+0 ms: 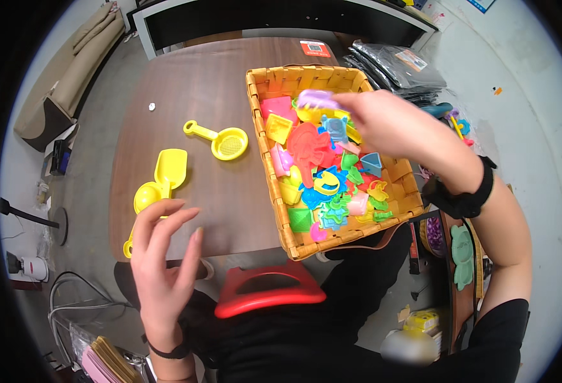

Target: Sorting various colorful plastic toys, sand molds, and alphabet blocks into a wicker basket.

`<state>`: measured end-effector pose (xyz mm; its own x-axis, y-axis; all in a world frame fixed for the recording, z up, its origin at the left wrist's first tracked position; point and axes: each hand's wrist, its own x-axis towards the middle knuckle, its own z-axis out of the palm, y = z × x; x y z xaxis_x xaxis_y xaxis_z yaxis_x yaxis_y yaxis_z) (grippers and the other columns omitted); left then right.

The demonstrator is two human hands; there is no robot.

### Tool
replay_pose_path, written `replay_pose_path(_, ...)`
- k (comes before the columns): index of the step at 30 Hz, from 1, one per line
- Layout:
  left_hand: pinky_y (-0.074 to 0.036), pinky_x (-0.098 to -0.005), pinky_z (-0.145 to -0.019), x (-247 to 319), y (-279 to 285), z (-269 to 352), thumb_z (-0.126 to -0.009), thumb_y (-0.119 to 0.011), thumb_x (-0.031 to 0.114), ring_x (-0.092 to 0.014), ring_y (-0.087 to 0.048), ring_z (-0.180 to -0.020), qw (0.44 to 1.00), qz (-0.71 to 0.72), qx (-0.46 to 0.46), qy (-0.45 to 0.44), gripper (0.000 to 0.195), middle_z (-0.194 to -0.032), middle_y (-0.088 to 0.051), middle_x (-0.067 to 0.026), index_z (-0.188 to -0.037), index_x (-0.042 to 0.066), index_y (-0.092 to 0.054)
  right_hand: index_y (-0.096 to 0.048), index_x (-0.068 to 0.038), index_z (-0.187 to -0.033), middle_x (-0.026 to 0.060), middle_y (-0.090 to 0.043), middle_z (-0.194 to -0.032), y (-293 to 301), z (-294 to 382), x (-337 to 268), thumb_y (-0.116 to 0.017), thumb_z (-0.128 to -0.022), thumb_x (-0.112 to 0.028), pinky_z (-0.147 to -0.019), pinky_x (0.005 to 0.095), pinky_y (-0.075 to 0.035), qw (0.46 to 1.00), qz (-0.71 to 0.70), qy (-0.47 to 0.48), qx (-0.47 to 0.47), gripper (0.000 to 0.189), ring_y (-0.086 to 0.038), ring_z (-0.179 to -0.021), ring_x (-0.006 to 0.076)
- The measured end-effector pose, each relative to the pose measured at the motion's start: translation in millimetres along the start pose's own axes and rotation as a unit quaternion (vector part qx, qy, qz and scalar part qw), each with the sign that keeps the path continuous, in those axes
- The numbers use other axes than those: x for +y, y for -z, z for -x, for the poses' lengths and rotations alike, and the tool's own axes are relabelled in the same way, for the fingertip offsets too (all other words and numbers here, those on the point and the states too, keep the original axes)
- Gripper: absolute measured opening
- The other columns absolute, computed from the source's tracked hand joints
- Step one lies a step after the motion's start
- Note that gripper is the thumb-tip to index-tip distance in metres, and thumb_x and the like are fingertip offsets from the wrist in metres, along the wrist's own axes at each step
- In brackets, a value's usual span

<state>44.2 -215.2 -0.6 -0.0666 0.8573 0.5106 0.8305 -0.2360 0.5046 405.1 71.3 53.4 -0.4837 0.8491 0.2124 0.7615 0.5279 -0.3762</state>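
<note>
My right hand [374,119] grips a light purple plastic toy [317,99] above the back of a woven wooden basket [272,179]; motion blurs the toy's shape. Colourful plastic sand toys fill the basket, among them a red mould [305,143], a yellow square mould [279,128] and a blue cup [371,164]. My left hand [166,253] hovers by the table's front left, fingers apart and holding nothing. Just beyond it lie a yellow shovel [171,167] and a yellow ladle-like scoop [147,196], whose handle it partly hides. A yellow sieve scoop [229,143] rests left of the basket.
The basket stands on the right side of a brown wooden table [199,81]. Stacked plastic-wrapped packages [395,67] sit beyond its back right corner. Close to my lap is a red plastic seat or handle-like frame [271,292]. A small white scrap [151,106] lies on the tabletop.
</note>
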Motion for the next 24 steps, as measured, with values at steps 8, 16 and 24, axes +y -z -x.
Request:
replay_pose_path(8, -0.058, -0.0429, -0.105, 0.8, -12.4, -2.1, -0.093, -0.083, -0.004, -0.033, -0.074, -0.119, 1.000, 0.010, 0.007, -0.016, 0.035, -0.134, -0.073, -0.0153, -0.127, 0.004, -0.081, -0.072, -0.005, -0.111, 0.0126, -0.066, -0.094, -26.5, -16.3, -28.1, -0.075, -0.105, -0.006, -0.081, 0.0435, -0.053, 1.000, 0.021, -0.017, 0.000, 0.007, -0.066, -0.091, 0.0326)
replay_pose_path(16, -0.057, -0.0421, -0.108, 16.2, 3.1, -5.3, -0.097, -0.079, -0.006, -0.032, -0.073, -0.123, 0.999, 0.031, -0.001, -0.015, 0.027, -0.131, -0.074, -0.0168, -0.124, -0.001, -0.079, -0.073, -0.005, -0.113, 0.0130, -0.066, -0.095, 41.8, 65.1, 42.1, -0.074, -0.105, -0.006, -0.082, 0.0440, -0.053, 1.000, 0.022, -0.007, -0.002, 0.008, -0.066, -0.092, 0.0334)
replay_pose_path(24, -0.056, -0.0411, -0.109, 31.3, 5.1, -14.0, -0.098, -0.077, -0.006, -0.031, -0.073, -0.122, 0.997, 0.060, -0.017, -0.038, 0.026, -0.129, -0.074, -0.0183, -0.124, -0.003, -0.078, -0.073, -0.005, -0.114, 0.0135, -0.065, -0.096, -8.0, 43.3, -14.3, -0.074, -0.105, -0.005, -0.084, 0.0444, -0.054, 1.000, 0.019, -0.019, 0.010, 0.009, -0.066, -0.094, 0.0342)
